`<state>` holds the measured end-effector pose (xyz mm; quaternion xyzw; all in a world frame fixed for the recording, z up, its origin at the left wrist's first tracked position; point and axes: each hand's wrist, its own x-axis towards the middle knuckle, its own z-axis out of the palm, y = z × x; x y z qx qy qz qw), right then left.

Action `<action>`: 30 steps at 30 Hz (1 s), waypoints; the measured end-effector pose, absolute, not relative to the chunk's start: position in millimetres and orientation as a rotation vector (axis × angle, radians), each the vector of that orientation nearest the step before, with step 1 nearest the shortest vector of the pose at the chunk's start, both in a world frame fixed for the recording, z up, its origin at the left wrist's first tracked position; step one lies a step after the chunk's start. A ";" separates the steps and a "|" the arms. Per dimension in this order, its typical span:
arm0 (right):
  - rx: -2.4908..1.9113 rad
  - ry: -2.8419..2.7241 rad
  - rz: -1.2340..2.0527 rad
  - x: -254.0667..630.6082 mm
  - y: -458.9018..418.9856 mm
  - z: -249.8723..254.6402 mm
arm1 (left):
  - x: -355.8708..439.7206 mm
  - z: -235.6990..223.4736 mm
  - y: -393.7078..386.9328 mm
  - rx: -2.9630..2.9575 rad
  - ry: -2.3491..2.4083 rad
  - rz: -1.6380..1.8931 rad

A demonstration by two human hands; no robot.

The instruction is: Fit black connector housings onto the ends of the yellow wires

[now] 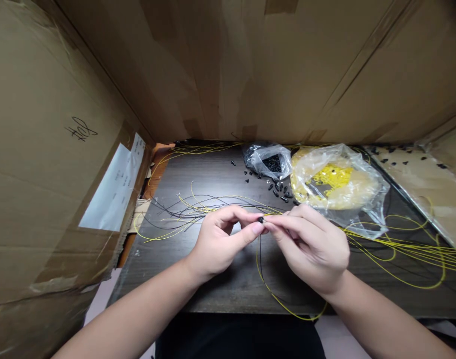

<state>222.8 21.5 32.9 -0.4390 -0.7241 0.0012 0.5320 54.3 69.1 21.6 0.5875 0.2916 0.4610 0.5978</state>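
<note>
Left hand (pixel 221 243) and right hand (pixel 313 244) pinch black piece (pixel 261 220) — axis unclear.

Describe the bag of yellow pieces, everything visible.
Clear, crumpled plastic bag, thin and glossy, holding many small yellow pieces. It lies slumped on the dark tabletop, its opening spread wide so the contents show; yellow also shows through the film. It sits right of a smaller bag of black pieces. A loose flap extends toward the camera, near yellow wires. The right hand is in front; whether it touches the bag is unclear.
</note>
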 end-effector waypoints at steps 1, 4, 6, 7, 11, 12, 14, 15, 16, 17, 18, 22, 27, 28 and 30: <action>-1.047 -1.727 0.011 223.5 21.8 32.6 | 53.8 20.9 69.7 1.374 0.677 1.066; -1.047 -1.721 0.017 223.8 22.5 31.5 | 52.1 19.1 70.5 1.447 0.693 1.077; -1.038 -1.716 0.021 223.4 22.5 31.1 | 51.4 18.7 70.2 1.488 0.703 1.089; -1.033 -1.713 0.025 223.4 22.3 30.9 | 51.3 18.8 69.9 1.496 0.706 1.097; -0.989 -1.714 0.046 226.5 20.6 29.2 | 52.3 21.3 68.6 1.433 0.698 1.085; -0.976 -1.704 0.069 227.7 20.6 28.3 | 52.7 22.1 68.5 1.405 0.688 1.075; -0.970 -1.657 0.130 229.7 21.8 25.7 | 53.0 23.1 68.8 1.358 0.674 1.064; -0.976 -1.632 0.153 230.2 23.1 24.3 | 52.9 23.3 69.2 1.345 0.674 1.063; -0.986 -1.615 0.159 230.4 24.8 22.9 | 52.6 23.2 69.7 1.342 0.677 1.064; -1.003 -1.611 0.145 230.3 26.4 21.6 | 52.1 22.9 70.2 1.346 0.684 1.065; -1.021 -1.617 0.118 230.0 28.0 20.3 | 51.6 22.4 70.7 1.355 0.690 1.068; -0.986 -1.587 0.112 229.1 28.9 15.9 | 49.8 20.3 72.7 1.405 0.693 1.098; -0.938 -1.570 0.167 231.0 24.3 14.7 | 50.5 19.0 74.3 1.439 0.667 1.113; -0.942 -1.592 0.139 231.1 24.4 15.6 | 50.7 18.7 74.2 1.447 0.666 1.114; -0.927 -1.633 0.087 230.5 25.8 18.1 | 51.0 18.2 73.6 1.468 0.669 1.120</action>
